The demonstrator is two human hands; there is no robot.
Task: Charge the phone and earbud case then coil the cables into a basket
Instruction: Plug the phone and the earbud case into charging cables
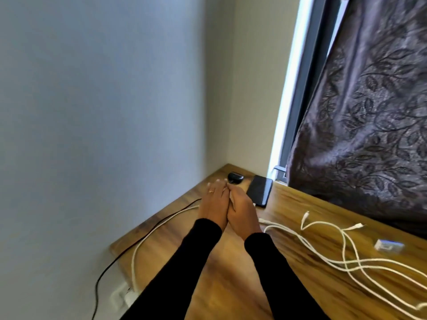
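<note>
phone: one, dark slab lying flat on the table at frame centre, just right of the hands. Rigid, smooth, likely slippery, glass face so fragile. Best taken by the long edges, port end left free.
earbud case: one, small dark rounded shell at the table's far corner, just above the fingertips. Light, hard, slick; pinch across its sides.
white cables: loose tangle at lower right. At least three plug ends show; exact cable count unclear where they cross. Limp and light, should coil easily; hold near a plug, not mid-run.
white cable, left: one, runs from the hands down to a white plug block at lower left.
black cable: one, thin, runs alongside it and toward the case.
adapter: one small white block at right, blurred.
left hand: grip looks released, fingers straight, lying against the right hand.
right hand: fingers curled around something pale; cannot tell if it is a plug.
basket: none in view.
stage: my read, still plugging in, coiling not begun.
</note>
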